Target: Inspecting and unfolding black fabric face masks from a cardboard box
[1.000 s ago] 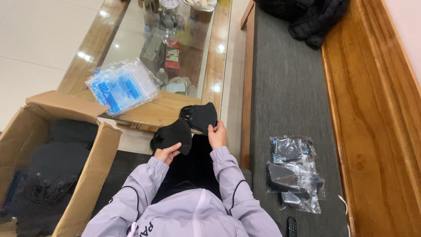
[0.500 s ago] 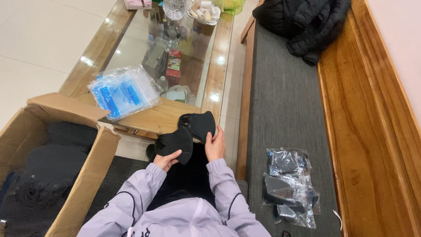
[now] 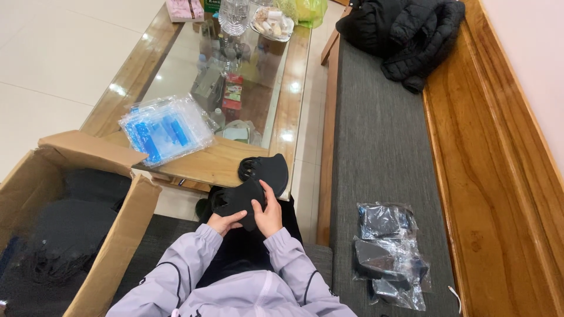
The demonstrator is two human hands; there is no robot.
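A black fabric face mask (image 3: 241,198) sits between both hands over my lap. My left hand (image 3: 225,221) grips its lower left part from below. My right hand (image 3: 268,212) presses its right side, thumb on top. A second black mask (image 3: 265,168) lies just beyond it on the near edge of the wooden table (image 3: 223,164). Both arms wear light lilac sleeves.
A stack of clear bags with blue print (image 3: 166,128) lies on the table's left. An open cardboard box (image 3: 126,229) with dark items stands at my left. Clear packets of black masks (image 3: 388,255) rest on the grey bench cushion (image 3: 382,141); a black jacket (image 3: 405,32) lies far up.
The hands have drawn together and closer to my body, folding one mask in front of me; the other mask is left on the table edge. The view has tilted up slightly.
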